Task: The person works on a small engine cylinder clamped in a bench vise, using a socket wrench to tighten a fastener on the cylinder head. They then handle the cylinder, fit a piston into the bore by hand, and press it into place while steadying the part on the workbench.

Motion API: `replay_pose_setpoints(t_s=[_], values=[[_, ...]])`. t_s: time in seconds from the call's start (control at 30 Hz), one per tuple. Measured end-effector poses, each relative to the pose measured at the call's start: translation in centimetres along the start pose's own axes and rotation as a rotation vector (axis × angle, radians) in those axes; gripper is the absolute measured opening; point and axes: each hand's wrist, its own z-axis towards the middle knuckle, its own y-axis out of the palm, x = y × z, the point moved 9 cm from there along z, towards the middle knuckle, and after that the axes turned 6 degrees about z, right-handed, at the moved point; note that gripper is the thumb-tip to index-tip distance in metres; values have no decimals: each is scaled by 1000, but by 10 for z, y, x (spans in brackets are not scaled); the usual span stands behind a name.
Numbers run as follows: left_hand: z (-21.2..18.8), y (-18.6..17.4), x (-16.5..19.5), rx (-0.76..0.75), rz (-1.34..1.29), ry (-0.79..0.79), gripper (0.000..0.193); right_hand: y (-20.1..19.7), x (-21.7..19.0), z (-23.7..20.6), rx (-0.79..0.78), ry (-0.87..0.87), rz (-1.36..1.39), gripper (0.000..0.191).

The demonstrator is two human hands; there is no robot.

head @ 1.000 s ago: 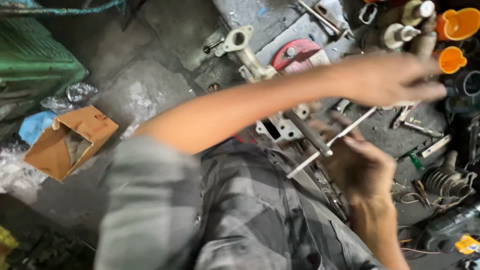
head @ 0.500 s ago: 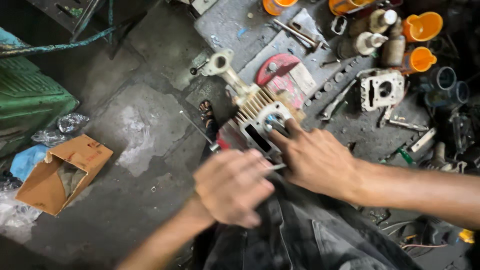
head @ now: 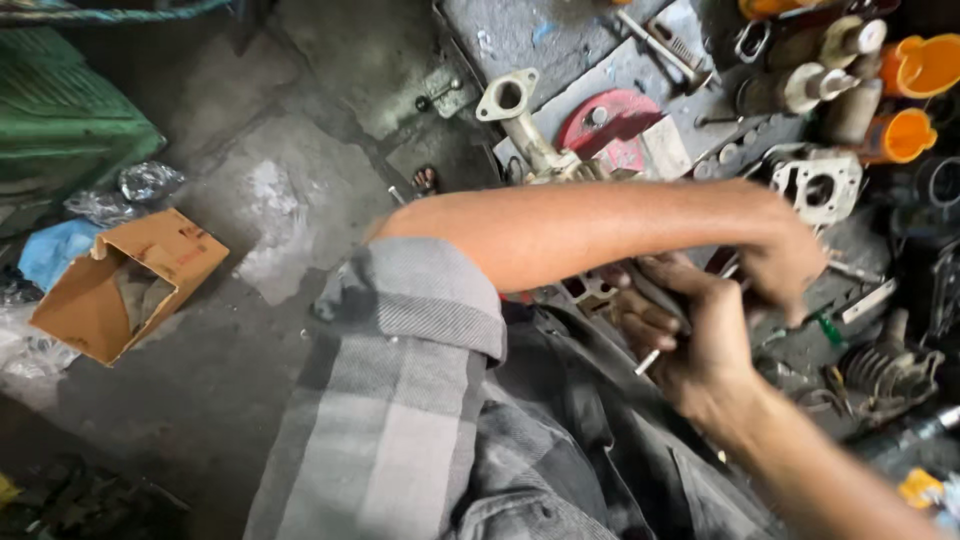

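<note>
My left arm crosses the view from the grey plaid sleeve to my left hand point(head: 790, 262), which hangs with its fingers curled downward over dark parts on the floor; what it grips is hidden. Just below it, my right hand point(head: 690, 335) is closed around a dark-handled tool with a thin metal rod point(head: 645, 360) sticking out toward me. A metal engine part point(head: 590, 290) shows in a small patch under my left forearm, and the rest is hidden. Its pipe with a flange point(head: 515, 105) sticks out beyond the arm.
A red disc point(head: 610, 125), a pale metal casing point(head: 820, 185), orange cups point(head: 905, 135) and a coil spring point(head: 880, 370) lie around the hands. An open cardboard box point(head: 130, 280) sits on the concrete floor at left, with a green crate point(head: 60, 130) behind it.
Half a second ago both hands rested on the finned engine part. Now my left arm has swung across it to the right, and my right hand has pulled back with the rod tool in it.
</note>
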Motion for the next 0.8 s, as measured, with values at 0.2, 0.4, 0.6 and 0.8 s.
replay_pose_setpoints(t_s=[0.2,0.4,0.6,0.8], values=[[-142,-85,14,560,58,-481,52,-20,-56,-35,10,-499,41,44],[-248,5,143,208,-44,-735,51,76,-83,-95,-318,-1279,-1546,61],[-313,-3,183,1216,245,-616,35,96,-33,-35,-378,-423,-2196,70],[-313,-6,196,1456,529,-335,32,87,-32,-16,-502,-387,-1874,55]])
